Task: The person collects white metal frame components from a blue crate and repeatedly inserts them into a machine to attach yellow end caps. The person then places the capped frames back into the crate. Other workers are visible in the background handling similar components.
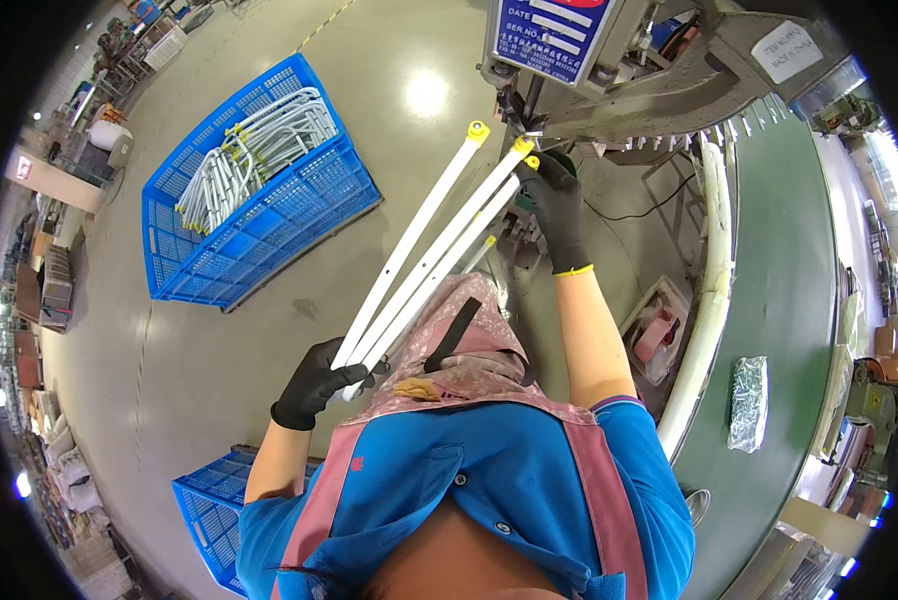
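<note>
Several long white tubes [409, 250] with yellow end fittings [521, 148] slant across in front of my body. My left hand [319, 385], in a black glove, is closed round their lower ends. At the upper ends, my right hand [557, 210], gloved in black too, grips a tube by its yellow-tipped end; the fingertips are partly hidden. That end sits just beneath the working head of a grey machine [689, 105] with a blue plate. The leftmost tube fans away from the others, its top end free of the machine.
A blue crate [269, 235] at the far left holds many bent white tubes [259, 150]. Another blue crate [209, 515] stands near my left elbow. To the right runs a green table [779, 300] bearing a clear-wrapped packet [748, 403]. A bin with a red item [657, 335] sits below.
</note>
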Demonstrator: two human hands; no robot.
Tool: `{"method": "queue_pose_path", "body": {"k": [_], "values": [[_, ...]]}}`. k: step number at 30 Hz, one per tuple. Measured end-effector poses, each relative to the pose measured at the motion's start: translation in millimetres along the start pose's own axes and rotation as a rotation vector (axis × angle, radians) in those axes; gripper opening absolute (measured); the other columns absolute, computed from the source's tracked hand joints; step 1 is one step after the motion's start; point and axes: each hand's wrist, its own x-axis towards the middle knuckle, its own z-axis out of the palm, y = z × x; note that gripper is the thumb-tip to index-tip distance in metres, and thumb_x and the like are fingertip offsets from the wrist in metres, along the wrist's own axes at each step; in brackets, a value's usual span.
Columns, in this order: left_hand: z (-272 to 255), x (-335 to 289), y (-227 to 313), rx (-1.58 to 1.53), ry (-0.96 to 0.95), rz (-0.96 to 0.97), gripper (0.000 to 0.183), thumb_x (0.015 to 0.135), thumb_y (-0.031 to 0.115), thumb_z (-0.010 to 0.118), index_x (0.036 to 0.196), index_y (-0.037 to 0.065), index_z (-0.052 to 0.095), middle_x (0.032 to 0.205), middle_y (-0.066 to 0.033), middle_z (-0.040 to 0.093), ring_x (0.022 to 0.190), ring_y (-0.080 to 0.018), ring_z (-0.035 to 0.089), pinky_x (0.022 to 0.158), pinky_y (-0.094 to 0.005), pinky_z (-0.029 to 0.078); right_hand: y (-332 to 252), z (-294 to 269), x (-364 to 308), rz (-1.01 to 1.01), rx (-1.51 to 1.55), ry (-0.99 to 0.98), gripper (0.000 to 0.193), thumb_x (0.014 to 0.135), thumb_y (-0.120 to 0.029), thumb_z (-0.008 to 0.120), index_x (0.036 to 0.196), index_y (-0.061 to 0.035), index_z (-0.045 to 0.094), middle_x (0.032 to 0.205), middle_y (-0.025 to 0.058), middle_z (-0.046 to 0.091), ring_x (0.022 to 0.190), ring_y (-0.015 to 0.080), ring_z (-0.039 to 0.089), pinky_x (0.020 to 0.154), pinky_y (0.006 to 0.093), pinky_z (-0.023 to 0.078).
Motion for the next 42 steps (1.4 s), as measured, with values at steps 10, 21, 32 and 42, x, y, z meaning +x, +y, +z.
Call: {"method": "queue_pose_path", "body": {"k": [10,21,32,42], "values": [[-8,1,-5,-0.067,0.076,-0.042,0.046,0.078,0.018,0.067,0.116,-0.004,0.050,0.094,-0.0161,0.065,0.076,-0.0197,0.065,0.074,-0.0352,0.055,-17,9,19,-0.234,-0.235,-0.080,0.029,0.079,-0.022,0.068,0.098,0.0006,0.065,0.076,0.0064,0.065,0.069,0.0098,0.057,0.066,0.0254,0.046],[-4,8,-16,-0.124,0.080,-0.079,0.039,0.080,0.011,0.062,0.115,-0.004,0.051,0.092,-0.0134,0.064,0.078,-0.0180,0.063,0.074,-0.0307,0.053,-22,5,14,-0.326,-0.513,-0.027,0.022,0.077,-0.021,0.066,0.090,-0.0027,0.066,0.072,0.0091,0.063,0.064,0.0164,0.060,0.060,0.0295,0.046],[-6,12,-19,-0.022,0.108,-0.079,0.041,0.079,0.014,0.064,0.114,-0.004,0.051,0.091,-0.0134,0.064,0.078,-0.0177,0.063,0.074,-0.0299,0.052,-14,8,20,-0.317,-0.571,-0.007,0.024,0.078,-0.023,0.066,0.092,-0.0029,0.066,0.079,0.0128,0.065,0.069,0.0234,0.063,0.063,0.0311,0.048],[-12,16,-15,-0.074,0.095,-0.119,0.042,0.079,0.010,0.062,0.117,-0.004,0.050,0.094,-0.0142,0.064,0.081,-0.0187,0.063,0.077,-0.0306,0.052,-31,9,10,-0.457,-0.698,-0.029,0.024,0.081,-0.021,0.065,0.093,-0.0008,0.065,0.077,0.0062,0.066,0.070,0.0107,0.059,0.066,0.0283,0.047]]}}
